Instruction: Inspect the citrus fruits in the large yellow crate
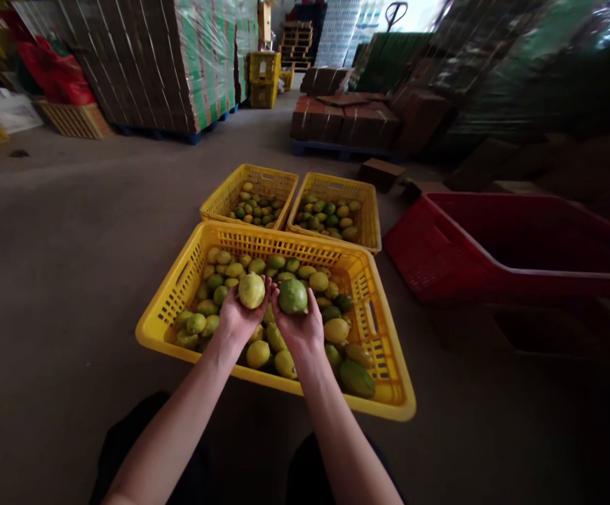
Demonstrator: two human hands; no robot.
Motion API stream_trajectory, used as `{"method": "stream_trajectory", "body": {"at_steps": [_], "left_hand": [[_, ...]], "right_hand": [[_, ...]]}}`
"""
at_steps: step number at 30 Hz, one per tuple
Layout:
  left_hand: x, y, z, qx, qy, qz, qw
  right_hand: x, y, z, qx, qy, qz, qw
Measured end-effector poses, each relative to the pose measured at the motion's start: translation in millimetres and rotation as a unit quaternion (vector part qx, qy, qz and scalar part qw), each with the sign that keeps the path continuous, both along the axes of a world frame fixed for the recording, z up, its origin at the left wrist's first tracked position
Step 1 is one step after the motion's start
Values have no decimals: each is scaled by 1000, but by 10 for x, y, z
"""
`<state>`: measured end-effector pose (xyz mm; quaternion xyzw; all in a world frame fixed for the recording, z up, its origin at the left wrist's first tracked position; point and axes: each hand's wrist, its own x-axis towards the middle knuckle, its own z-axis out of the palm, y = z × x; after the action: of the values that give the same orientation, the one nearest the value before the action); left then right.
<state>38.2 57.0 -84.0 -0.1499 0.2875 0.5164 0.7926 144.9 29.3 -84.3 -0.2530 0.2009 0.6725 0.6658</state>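
A pale yellow lemon (251,290) rests in my left hand (238,321), palm up with the fingers curled around it. In my right hand (305,327) lies a green lemon (292,297), cupped the same way. Both hands are side by side above a yellow plastic crate (383,375). Inside that crate are several loose lemons, some yellow and some green, such as a large green one (356,379) near the front right corner. My forearms hide part of the fruit and of the crate's near rim.
Behind stand two more yellow crates, one at left (215,203) and one at right (372,210), both with lemons. A red crate (415,245) sits to the right on the floor. Farther back are cartons on a blue pallet (336,149) and a wrapped carton stack (141,70).
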Motion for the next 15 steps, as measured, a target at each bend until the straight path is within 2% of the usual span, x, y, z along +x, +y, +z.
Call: {"method": "stream_trajectory", "body": {"at_steps": [4, 8, 11, 15], "left_hand": [[14, 9, 19, -24, 22, 5, 999], [-6, 18, 13, -17, 42, -16, 999], [-34, -2, 23, 24, 33, -30, 999], [-80, -57, 118, 115, 45, -77, 989]], "right_hand": [[-21, 15, 6, -9, 2, 1, 1000], [-8, 24, -22, -15, -15, 6, 1000], [12, 16, -70, 15, -31, 9, 999], [33, -10, -113, 100, -33, 51, 993]]}}
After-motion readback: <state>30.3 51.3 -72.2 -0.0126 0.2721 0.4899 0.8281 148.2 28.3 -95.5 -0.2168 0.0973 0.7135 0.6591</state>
